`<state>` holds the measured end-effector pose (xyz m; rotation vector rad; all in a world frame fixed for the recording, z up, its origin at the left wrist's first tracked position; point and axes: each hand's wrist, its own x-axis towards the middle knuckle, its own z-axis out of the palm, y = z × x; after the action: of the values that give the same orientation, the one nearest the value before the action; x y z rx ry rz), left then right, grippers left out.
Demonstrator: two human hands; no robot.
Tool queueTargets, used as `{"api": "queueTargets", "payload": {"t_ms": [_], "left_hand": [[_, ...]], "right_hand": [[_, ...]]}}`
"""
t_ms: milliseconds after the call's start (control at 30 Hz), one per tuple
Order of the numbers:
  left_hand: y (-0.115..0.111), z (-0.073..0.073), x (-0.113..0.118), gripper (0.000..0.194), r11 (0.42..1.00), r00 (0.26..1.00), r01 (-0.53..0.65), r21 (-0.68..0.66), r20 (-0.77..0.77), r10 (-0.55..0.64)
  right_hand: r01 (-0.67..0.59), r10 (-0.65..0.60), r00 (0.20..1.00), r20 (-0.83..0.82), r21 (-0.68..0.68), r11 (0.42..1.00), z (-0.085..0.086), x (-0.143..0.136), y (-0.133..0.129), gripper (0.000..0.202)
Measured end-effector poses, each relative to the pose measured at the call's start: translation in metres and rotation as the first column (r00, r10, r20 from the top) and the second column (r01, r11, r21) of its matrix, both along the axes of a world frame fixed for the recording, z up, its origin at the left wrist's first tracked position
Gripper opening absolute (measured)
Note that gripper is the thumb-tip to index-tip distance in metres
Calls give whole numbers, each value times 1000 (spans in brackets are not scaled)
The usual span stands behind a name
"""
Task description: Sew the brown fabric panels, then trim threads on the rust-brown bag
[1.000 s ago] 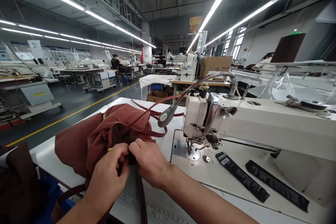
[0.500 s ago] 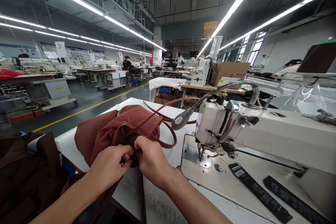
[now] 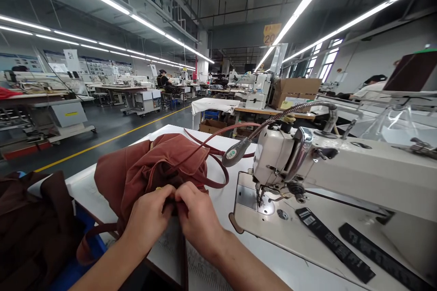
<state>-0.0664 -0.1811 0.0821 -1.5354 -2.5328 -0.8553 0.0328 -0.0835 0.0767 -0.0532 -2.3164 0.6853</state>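
Note:
A reddish-brown fabric bag [image 3: 136, 159] with long thin straps [image 3: 218, 178] lies on the white tabletop [image 3: 85, 188]. At its near edge, my left hand [image 3: 152, 213] is closed in a pinch, and my right hand [image 3: 198, 211] pinches right beside it, thumbs and fingertips almost meeting. Both seem to grip the bag's dark edge, though the fingers cover the exact spot. A small yellow bit shows just above my left fingers. To the right stands a sewing machine [image 3: 273, 159], its needle area apart from the bag.
Two black printed strips [image 3: 334, 243] lie on the machine bed. A gooseneck lamp [image 3: 235, 152] reaches over the table. Dark brown fabric [image 3: 37, 227] is heaped at the left above a blue bin [image 3: 90, 227]. Other sewing stations and a seated person [image 3: 163, 79] are farther back.
My hands have drawn closer together at the bag's edge, and my left hand has turned, its wrist shifting right. The view has tilted slightly; the bag stays in place.

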Motion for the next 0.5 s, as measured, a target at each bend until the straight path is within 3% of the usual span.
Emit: {"api": "queueTargets", "payload": {"t_ms": [133, 233, 367, 500], "left_hand": [[-2, -2, -5, 14, 1000, 999, 12, -21, -30, -13], [-4, -8, -7, 13, 999, 999, -13, 35, -51, 15], [-5, -13, -10, 13, 990, 992, 60, 124, -115, -46], [-5, -16, -13, 17, 974, 984, 135, 180, -137, -111]], "right_hand": [[70, -74, 997, -29, -120, 990, -1, 25, 15, 26], [139, -132, 988, 81, -84, 987, -2, 34, 21, 37], [114, -104, 976, 190, -41, 993, -11, 24, 22, 46], [118, -105, 985, 138, -88, 989, -20, 9, 22, 36]]}}
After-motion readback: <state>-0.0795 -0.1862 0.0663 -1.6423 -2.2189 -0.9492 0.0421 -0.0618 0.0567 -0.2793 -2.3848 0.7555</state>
